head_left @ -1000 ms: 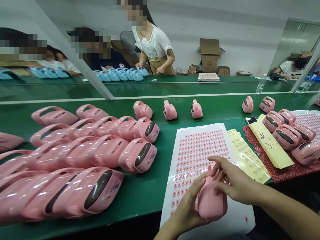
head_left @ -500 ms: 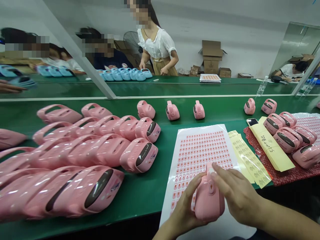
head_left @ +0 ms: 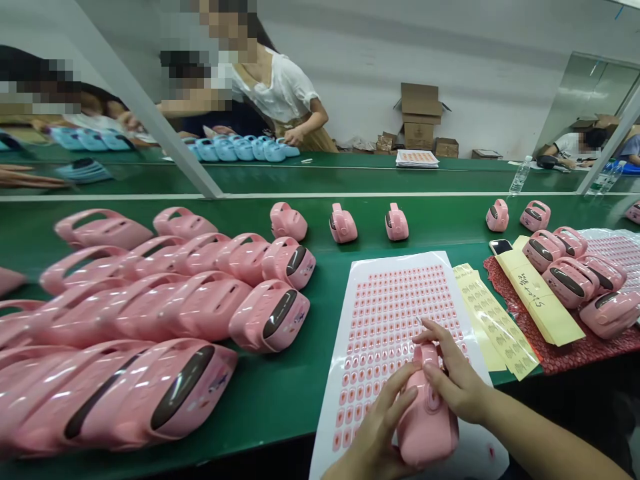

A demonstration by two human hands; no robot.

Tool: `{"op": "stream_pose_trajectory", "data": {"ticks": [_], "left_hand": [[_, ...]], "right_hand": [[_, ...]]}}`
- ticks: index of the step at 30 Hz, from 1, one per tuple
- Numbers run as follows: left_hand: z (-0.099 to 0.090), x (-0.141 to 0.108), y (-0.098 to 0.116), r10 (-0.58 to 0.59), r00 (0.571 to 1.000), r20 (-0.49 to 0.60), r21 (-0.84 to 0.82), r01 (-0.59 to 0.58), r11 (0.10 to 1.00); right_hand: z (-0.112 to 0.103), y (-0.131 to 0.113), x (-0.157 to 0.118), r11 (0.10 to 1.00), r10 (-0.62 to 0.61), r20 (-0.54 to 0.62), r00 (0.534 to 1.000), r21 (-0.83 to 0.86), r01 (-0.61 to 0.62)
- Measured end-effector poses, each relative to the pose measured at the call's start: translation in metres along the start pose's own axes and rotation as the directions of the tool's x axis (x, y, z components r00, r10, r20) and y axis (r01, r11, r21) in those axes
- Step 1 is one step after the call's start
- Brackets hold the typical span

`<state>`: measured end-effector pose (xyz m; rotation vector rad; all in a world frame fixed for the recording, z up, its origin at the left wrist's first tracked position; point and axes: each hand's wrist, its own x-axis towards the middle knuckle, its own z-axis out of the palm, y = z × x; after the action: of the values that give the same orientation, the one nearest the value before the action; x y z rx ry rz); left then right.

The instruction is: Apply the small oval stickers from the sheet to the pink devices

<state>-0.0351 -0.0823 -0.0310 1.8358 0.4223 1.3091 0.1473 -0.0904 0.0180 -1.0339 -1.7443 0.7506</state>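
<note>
Along green bench (head_left: 280,393), pink cases (head_left: 200,307), apparently plastic, in rows; cartons (head_left: 420,113) beyond.

- Pink plastic case (head_left: 428,427): now sits lower in view, nearer the person and slightly right.
- Right hand (head_left: 457,373): no longer lies flat across the case; fingers now curl around its top.
- Left hand (head_left: 385,420): now lower on the case's near side.
- Co-worker in a white blouse (head_left: 273,90): now leans far left, one hand reaching down among the blue cases (head_left: 245,150).

Left hand (head_left: 383,420) curls low, right hand (head_left: 455,373) bends above it.
</note>
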Motion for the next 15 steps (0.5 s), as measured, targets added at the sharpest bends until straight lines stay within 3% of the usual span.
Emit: {"op": "stream_pose_trajectory", "data": {"ticks": [5,8,11,15], "left_hand": [[-0.002,0.003,0.006,-0.031,0.999,-0.018,-0.069,0.030,0.997],[-0.007,0.005,0.004,-0.188,0.981,-0.054,-0.296,0.164,0.941],[-0.004,0.013,-0.001,-0.392,0.918,-0.065,-0.488,0.313,0.815],[0.002,0.031,-0.007,-0.454,0.891,0.002,-0.551,0.380,0.743]], "right_hand": [[-0.014,0.021,0.016,0.986,0.104,0.178,0.978,0.110,-0.125],[-0.019,0.029,0.024,0.970,0.199,0.282,0.938,0.082,-0.230],[-0.019,0.027,0.029,0.949,0.272,0.274,0.922,0.079,-0.304],[-0.017,0.022,0.039,0.909,0.352,0.244,0.904,0.142,-0.392]]}}
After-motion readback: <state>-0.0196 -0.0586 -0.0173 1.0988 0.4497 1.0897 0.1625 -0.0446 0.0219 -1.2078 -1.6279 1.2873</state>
